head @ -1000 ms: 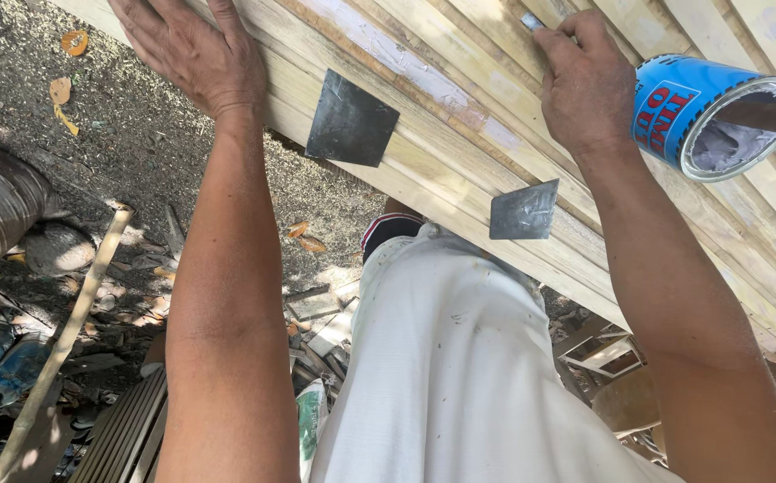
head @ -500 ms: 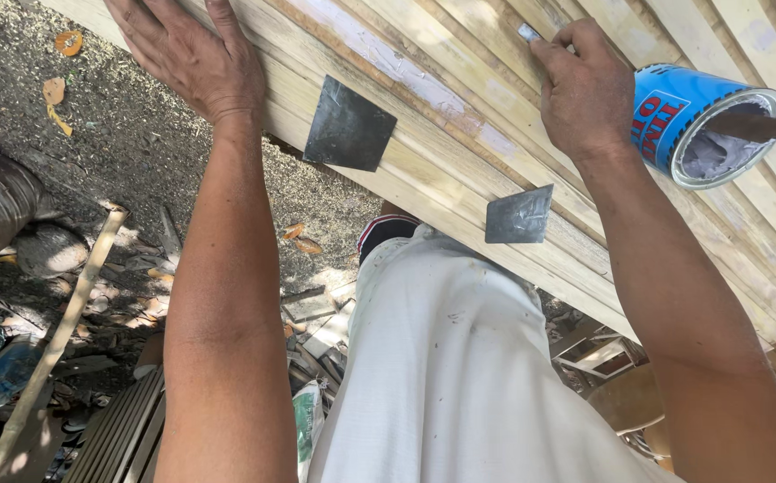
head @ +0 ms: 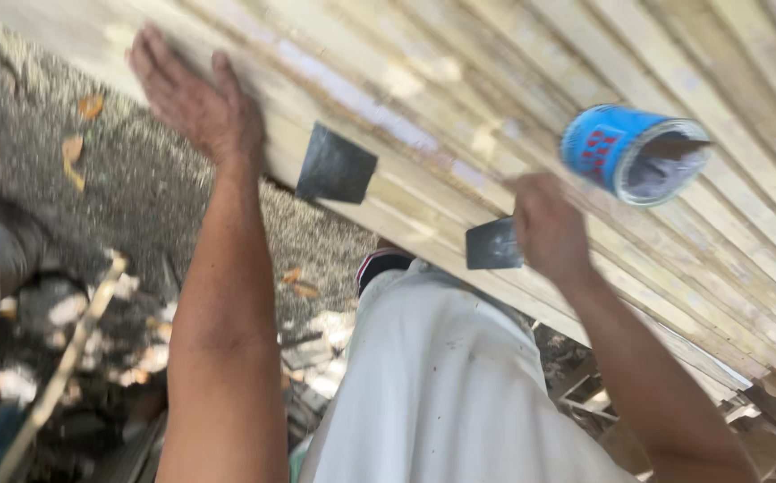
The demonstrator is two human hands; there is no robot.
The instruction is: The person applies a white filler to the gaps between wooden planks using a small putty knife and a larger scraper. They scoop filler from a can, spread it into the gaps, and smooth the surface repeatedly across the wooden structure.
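- The slatted wooden panel filled the upper part of my view, its pale strips running diagonally, with whitish filler smeared along some of the seams.
- Below its near edge I saw gravel ground with dry leaves, and rubble lower left.
- My white-clad torso sat at the bottom centre.
- My left hand lay flat, fingers spread open, pressed on the panel near its left end, holding nothing.
- My right hand was curled closed near the panel's near edge; a dark scraper blade stuck out from it to the left, though blur kept me from seeing the grip itself.
- A blue tin lay on its side on the panel, just up and right of the right hand, with a tool standing in its open mouth.
- A second dark scraper blade rested on the panel between my two hands, touched by neither.
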